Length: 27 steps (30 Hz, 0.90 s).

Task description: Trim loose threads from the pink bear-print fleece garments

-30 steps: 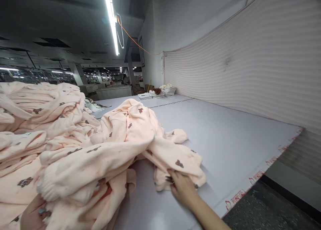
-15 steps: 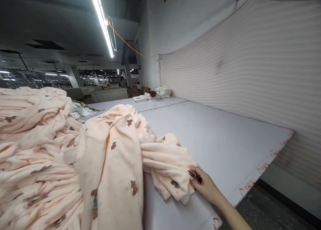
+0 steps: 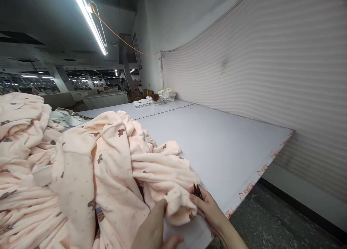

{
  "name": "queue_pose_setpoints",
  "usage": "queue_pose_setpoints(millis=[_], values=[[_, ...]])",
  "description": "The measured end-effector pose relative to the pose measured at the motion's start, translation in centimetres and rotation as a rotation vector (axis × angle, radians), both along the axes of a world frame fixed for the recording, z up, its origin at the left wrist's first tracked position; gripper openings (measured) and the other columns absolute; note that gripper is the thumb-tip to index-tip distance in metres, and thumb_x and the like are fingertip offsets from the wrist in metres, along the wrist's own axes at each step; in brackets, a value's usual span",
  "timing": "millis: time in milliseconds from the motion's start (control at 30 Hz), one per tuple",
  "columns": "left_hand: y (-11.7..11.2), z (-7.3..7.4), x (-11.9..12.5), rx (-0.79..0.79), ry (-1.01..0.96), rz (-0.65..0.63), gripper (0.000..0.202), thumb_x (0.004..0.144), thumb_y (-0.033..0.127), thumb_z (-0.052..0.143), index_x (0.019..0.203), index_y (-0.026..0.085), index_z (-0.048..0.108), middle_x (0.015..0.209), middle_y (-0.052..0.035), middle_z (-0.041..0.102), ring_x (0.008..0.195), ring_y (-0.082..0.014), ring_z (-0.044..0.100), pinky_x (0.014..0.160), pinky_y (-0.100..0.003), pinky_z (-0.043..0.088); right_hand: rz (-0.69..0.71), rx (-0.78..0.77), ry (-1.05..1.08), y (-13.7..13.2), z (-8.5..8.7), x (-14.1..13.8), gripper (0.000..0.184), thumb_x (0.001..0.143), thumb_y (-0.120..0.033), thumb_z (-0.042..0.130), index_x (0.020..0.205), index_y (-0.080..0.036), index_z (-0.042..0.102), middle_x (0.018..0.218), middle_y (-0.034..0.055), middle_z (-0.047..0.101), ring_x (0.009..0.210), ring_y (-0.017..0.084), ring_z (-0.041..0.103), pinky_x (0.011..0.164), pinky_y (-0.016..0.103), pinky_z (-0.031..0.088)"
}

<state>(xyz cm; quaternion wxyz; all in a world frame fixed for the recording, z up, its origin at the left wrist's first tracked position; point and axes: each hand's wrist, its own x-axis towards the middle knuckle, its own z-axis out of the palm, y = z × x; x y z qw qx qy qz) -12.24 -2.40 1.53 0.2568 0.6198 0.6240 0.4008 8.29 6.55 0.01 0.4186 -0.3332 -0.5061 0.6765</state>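
Note:
A pale pink plush garment (image 3: 116, 176) with small brown bear prints lies heaped on the table, one gathered end reaching toward me at the right. My right hand (image 3: 207, 209) holds small black thread snips (image 3: 197, 191), their two pointed blades sticking up between thumb and fingers. The same hand touches the right side of the rolled fabric end (image 3: 179, 207). On the other side of that end is my left hand (image 3: 153, 225), its thumb against the cloth and its fingers apart below. The lower part of the left hand is cut off by the frame.
More pink plush fabric (image 3: 21, 133) is piled at the left. Stacks of folded white cloth (image 3: 166, 95) stand at the far end of the pale table (image 3: 217, 140). A striped sheet (image 3: 257, 60) hangs along the right; the table's taped edge (image 3: 246, 191) borders dark floor.
My left hand has come into view from below and reached the fabric end. The right hand has shifted slightly left, and its snips now point upward. The view has turned to the right.

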Motion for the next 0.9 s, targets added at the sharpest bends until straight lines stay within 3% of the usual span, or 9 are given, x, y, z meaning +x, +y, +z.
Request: queue_pose_setpoints(millis=[100, 167, 267, 367, 500, 600, 733, 833, 900], values=[[1.9, -1.2, 2.1, 0.058, 0.022, 0.008, 0.037, 0.090, 0.033, 0.047, 0.125, 0.022, 0.039, 0.108, -0.0100, 0.066, 0.084, -0.0224, 0.068, 0.073, -0.035, 0.055, -0.009, -0.019, 0.046, -0.8, 0.2, -0.1, 0.030, 0.079, -0.044, 0.068, 0.090, -0.018, 0.058, 0.078, -0.0020, 0.052, 0.065, 0.010, 0.048, 0.056, 0.020, 0.040], [2.0, -1.4, 2.5, 0.225, 0.163, 0.077, 0.043, 0.091, 0.031, 0.044, 0.131, 0.022, 0.034, 0.118, -0.0132, 0.058, 0.099, -0.0257, 0.064, 0.078, -0.038, 0.054, -0.011, -0.001, 0.061, -1.2, 0.6, -0.1, 0.027, 0.079, -0.043, 0.069, 0.088, -0.018, 0.061, 0.080, -0.0013, 0.053, 0.070, 0.011, 0.049, 0.061, 0.020, 0.041], [1.3, -0.8, 2.1, 0.509, 0.452, 0.154, 0.050, 0.087, 0.024, 0.054, 0.135, 0.028, 0.040, 0.132, -0.0149, 0.041, 0.115, -0.0302, 0.051, 0.083, -0.040, 0.051, -0.035, 0.062, 0.027, -1.7, 1.5, -0.3, 0.024, 0.081, -0.042, 0.067, 0.088, -0.018, 0.063, 0.083, 0.0000, 0.057, 0.076, 0.014, 0.051, 0.067, 0.023, 0.043], [1.0, 0.0, 1.3, 0.606, 0.544, 0.106, 0.052, 0.086, 0.013, 0.052, 0.135, 0.031, 0.043, 0.129, -0.0132, 0.043, 0.111, -0.0269, 0.052, 0.084, -0.036, 0.050, -0.087, 0.118, -0.038, -2.5, 2.0, -0.8, 0.024, 0.082, -0.043, 0.066, 0.089, -0.019, 0.065, 0.084, 0.0011, 0.061, 0.081, 0.016, 0.055, 0.072, 0.024, 0.044], [0.9, -0.1, 1.2, 0.415, 0.292, -0.097, 0.041, 0.087, 0.015, 0.047, 0.126, 0.027, 0.048, 0.109, -0.0079, 0.057, 0.097, -0.0197, 0.060, 0.076, -0.026, 0.055, -0.198, 0.144, 0.016, -4.2, 1.2, -1.8, 0.031, 0.079, -0.047, 0.066, 0.098, -0.023, 0.063, 0.093, 0.0040, 0.065, 0.090, 0.020, 0.061, 0.075, 0.026, 0.048], [0.5, -0.8, 1.9, 0.346, 0.003, -0.001, 0.027, 0.088, 0.023, 0.046, 0.115, 0.026, 0.050, 0.107, -0.0064, 0.054, 0.089, -0.0180, 0.060, 0.063, -0.023, 0.055, -0.351, 0.308, -0.049, -5.6, -0.2, -2.5, 0.040, 0.073, -0.043, 0.070, 0.108, -0.026, 0.060, 0.111, 0.0062, 0.060, 0.098, 0.022, 0.062, 0.076, 0.025, 0.051], [-0.4, -0.9, 2.6, 0.340, -0.131, 0.125, 0.028, 0.090, 0.030, 0.044, 0.117, 0.026, 0.053, 0.120, -0.0088, 0.046, 0.094, -0.0189, 0.056, 0.068, -0.026, 0.053, -0.565, 0.523, -0.351, -6.4, -1.5, -3.2, 0.018, 0.081, -0.024, 0.056, 0.097, -0.025, 0.062, 0.103, 0.0052, 0.058, 0.087, 0.018, 0.063, 0.069, 0.022, 0.050], [-0.6, 0.0, 2.3, 0.150, -0.272, 0.012, 0.028, 0.088, 0.037, 0.051, 0.106, 0.022, 0.065, 0.102, -0.0081, 0.059, 0.089, -0.0208, 0.058, 0.074, -0.029, 0.049, -0.615, 0.612, -0.410, -6.0, -1.4, -3.5, 0.014, 0.083, -0.019, 0.051, 0.094, -0.024, 0.058, 0.094, 0.0040, 0.058, 0.085, 0.018, 0.061, 0.070, 0.024, 0.049], [-0.6, 0.8, 2.0, -0.073, -0.517, -0.075, 0.030, 0.085, 0.043, 0.056, 0.093, 0.019, 0.071, 0.085, -0.0060, 0.064, 0.083, -0.0213, 0.059, 0.076, -0.030, 0.048, -0.660, 0.628, -0.460, -5.6, -0.8, -3.7, 0.004, 0.085, -0.022, 0.053, 0.088, -0.023, 0.055, 0.088, 0.0032, 0.056, 0.081, 0.018, 0.060, 0.069, 0.025, 0.048]])
